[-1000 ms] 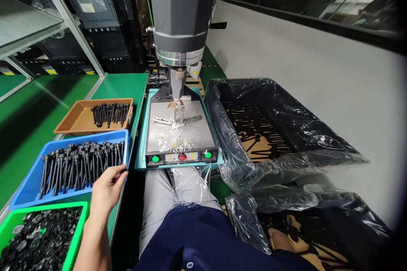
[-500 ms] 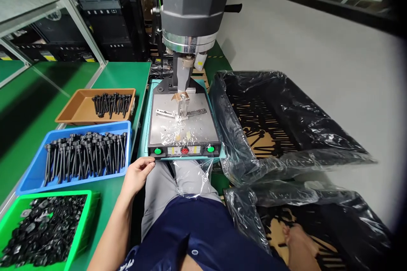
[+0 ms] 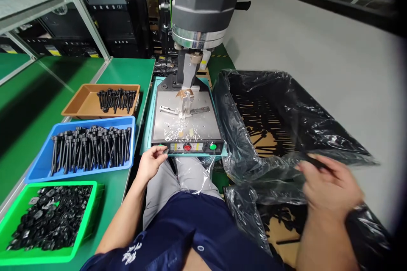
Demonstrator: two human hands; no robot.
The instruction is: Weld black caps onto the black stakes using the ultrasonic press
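My left hand [image 3: 153, 161] is at the front left corner of the machine base [image 3: 187, 125], beside its left green button. Its thumb and fingers are pinched together, and a small dark thing at the fingertips is too small to name. On the right, my right hand [image 3: 330, 182] is closed around a black rod-like part [image 3: 314, 161], both blurred by motion. It hangs over the near edge of the far plastic-lined box [image 3: 337, 135]. A metal fixture [image 3: 187, 103] stands on the base plate beneath the machine's grey head [image 3: 202, 4].
Left, on a green table, stand a brown tray [image 3: 84, 103] and a blue tray [image 3: 34, 163] of black screw-like parts. A green bin [image 3: 47, 256] holds small black pieces. A nearer lined box [image 3: 244, 207] contains black rods on cardboard. Clear plastic film [image 3: 195, 178] hangs off the base's front.
My right hand has risen out of the nearer box with a black rod-like part. My left hand has shifted slightly up toward the left green button. The view has moved a little.
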